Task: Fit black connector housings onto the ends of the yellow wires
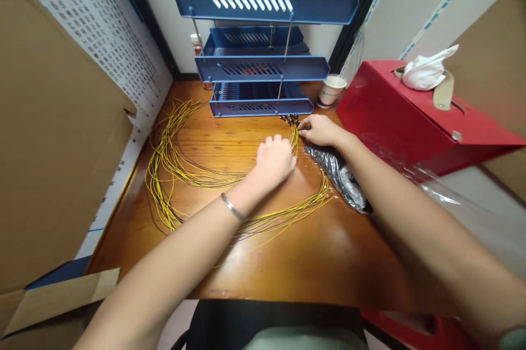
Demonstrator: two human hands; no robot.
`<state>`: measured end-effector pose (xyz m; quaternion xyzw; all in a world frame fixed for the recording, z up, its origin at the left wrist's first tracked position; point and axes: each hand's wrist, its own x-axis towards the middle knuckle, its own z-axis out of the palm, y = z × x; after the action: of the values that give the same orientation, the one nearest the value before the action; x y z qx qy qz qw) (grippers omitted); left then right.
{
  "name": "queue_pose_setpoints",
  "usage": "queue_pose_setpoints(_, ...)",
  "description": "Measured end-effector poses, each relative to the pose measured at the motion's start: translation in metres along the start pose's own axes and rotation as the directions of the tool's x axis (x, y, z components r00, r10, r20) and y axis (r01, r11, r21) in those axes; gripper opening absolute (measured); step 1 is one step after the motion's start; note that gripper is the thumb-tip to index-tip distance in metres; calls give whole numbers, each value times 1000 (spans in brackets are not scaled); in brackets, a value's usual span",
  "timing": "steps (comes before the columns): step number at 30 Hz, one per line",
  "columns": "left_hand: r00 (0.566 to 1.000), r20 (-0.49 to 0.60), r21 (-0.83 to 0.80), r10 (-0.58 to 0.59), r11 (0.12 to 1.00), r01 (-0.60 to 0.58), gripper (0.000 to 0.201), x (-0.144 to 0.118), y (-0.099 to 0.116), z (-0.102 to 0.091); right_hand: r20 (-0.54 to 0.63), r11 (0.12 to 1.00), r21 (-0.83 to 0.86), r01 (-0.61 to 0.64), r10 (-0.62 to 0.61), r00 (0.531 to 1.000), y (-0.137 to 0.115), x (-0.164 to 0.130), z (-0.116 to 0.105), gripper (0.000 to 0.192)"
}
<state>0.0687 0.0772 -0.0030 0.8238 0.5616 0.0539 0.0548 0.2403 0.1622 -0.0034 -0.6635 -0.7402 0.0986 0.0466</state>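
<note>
A bundle of thin yellow wires lies in a big loop on the wooden table. Their black-tipped ends gather near the blue tray's front. My left hand rests knuckles up on the wires at the middle of the table, fingers curled around the strands. My right hand sits just right of the black tips, fingertips pinching at them. A crumpled clear plastic bag with dark contents lies under my right forearm.
A blue three-tier letter tray stands at the back of the table. A paper cup sits to its right. A red box with a white tissue on top fills the right side. Cardboard panels wall off the left.
</note>
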Motion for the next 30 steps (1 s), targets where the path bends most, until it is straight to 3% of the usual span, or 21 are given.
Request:
queue_pose_setpoints(4,1000,-12,-11,-17,1000,17,28,10,4,5,-16,1000,14,18,-18,1000,-2,3,3,27)
queue_pose_setpoints(11,999,-48,-37,-13,999,12,27,9,1,12,-53,1000,-18,14,-15,998,-4,14,7,27)
queue_pose_setpoints(25,999,-44,-40,27,999,-29,30,-7,-5,10,-214,989,37,-146,150,965,-9,44,8,28)
queue_pose_setpoints(30,999,-42,-39,13,999,-15,30,-5,-5,12,-160,993,62,-102,111,981,-5,45,7,42)
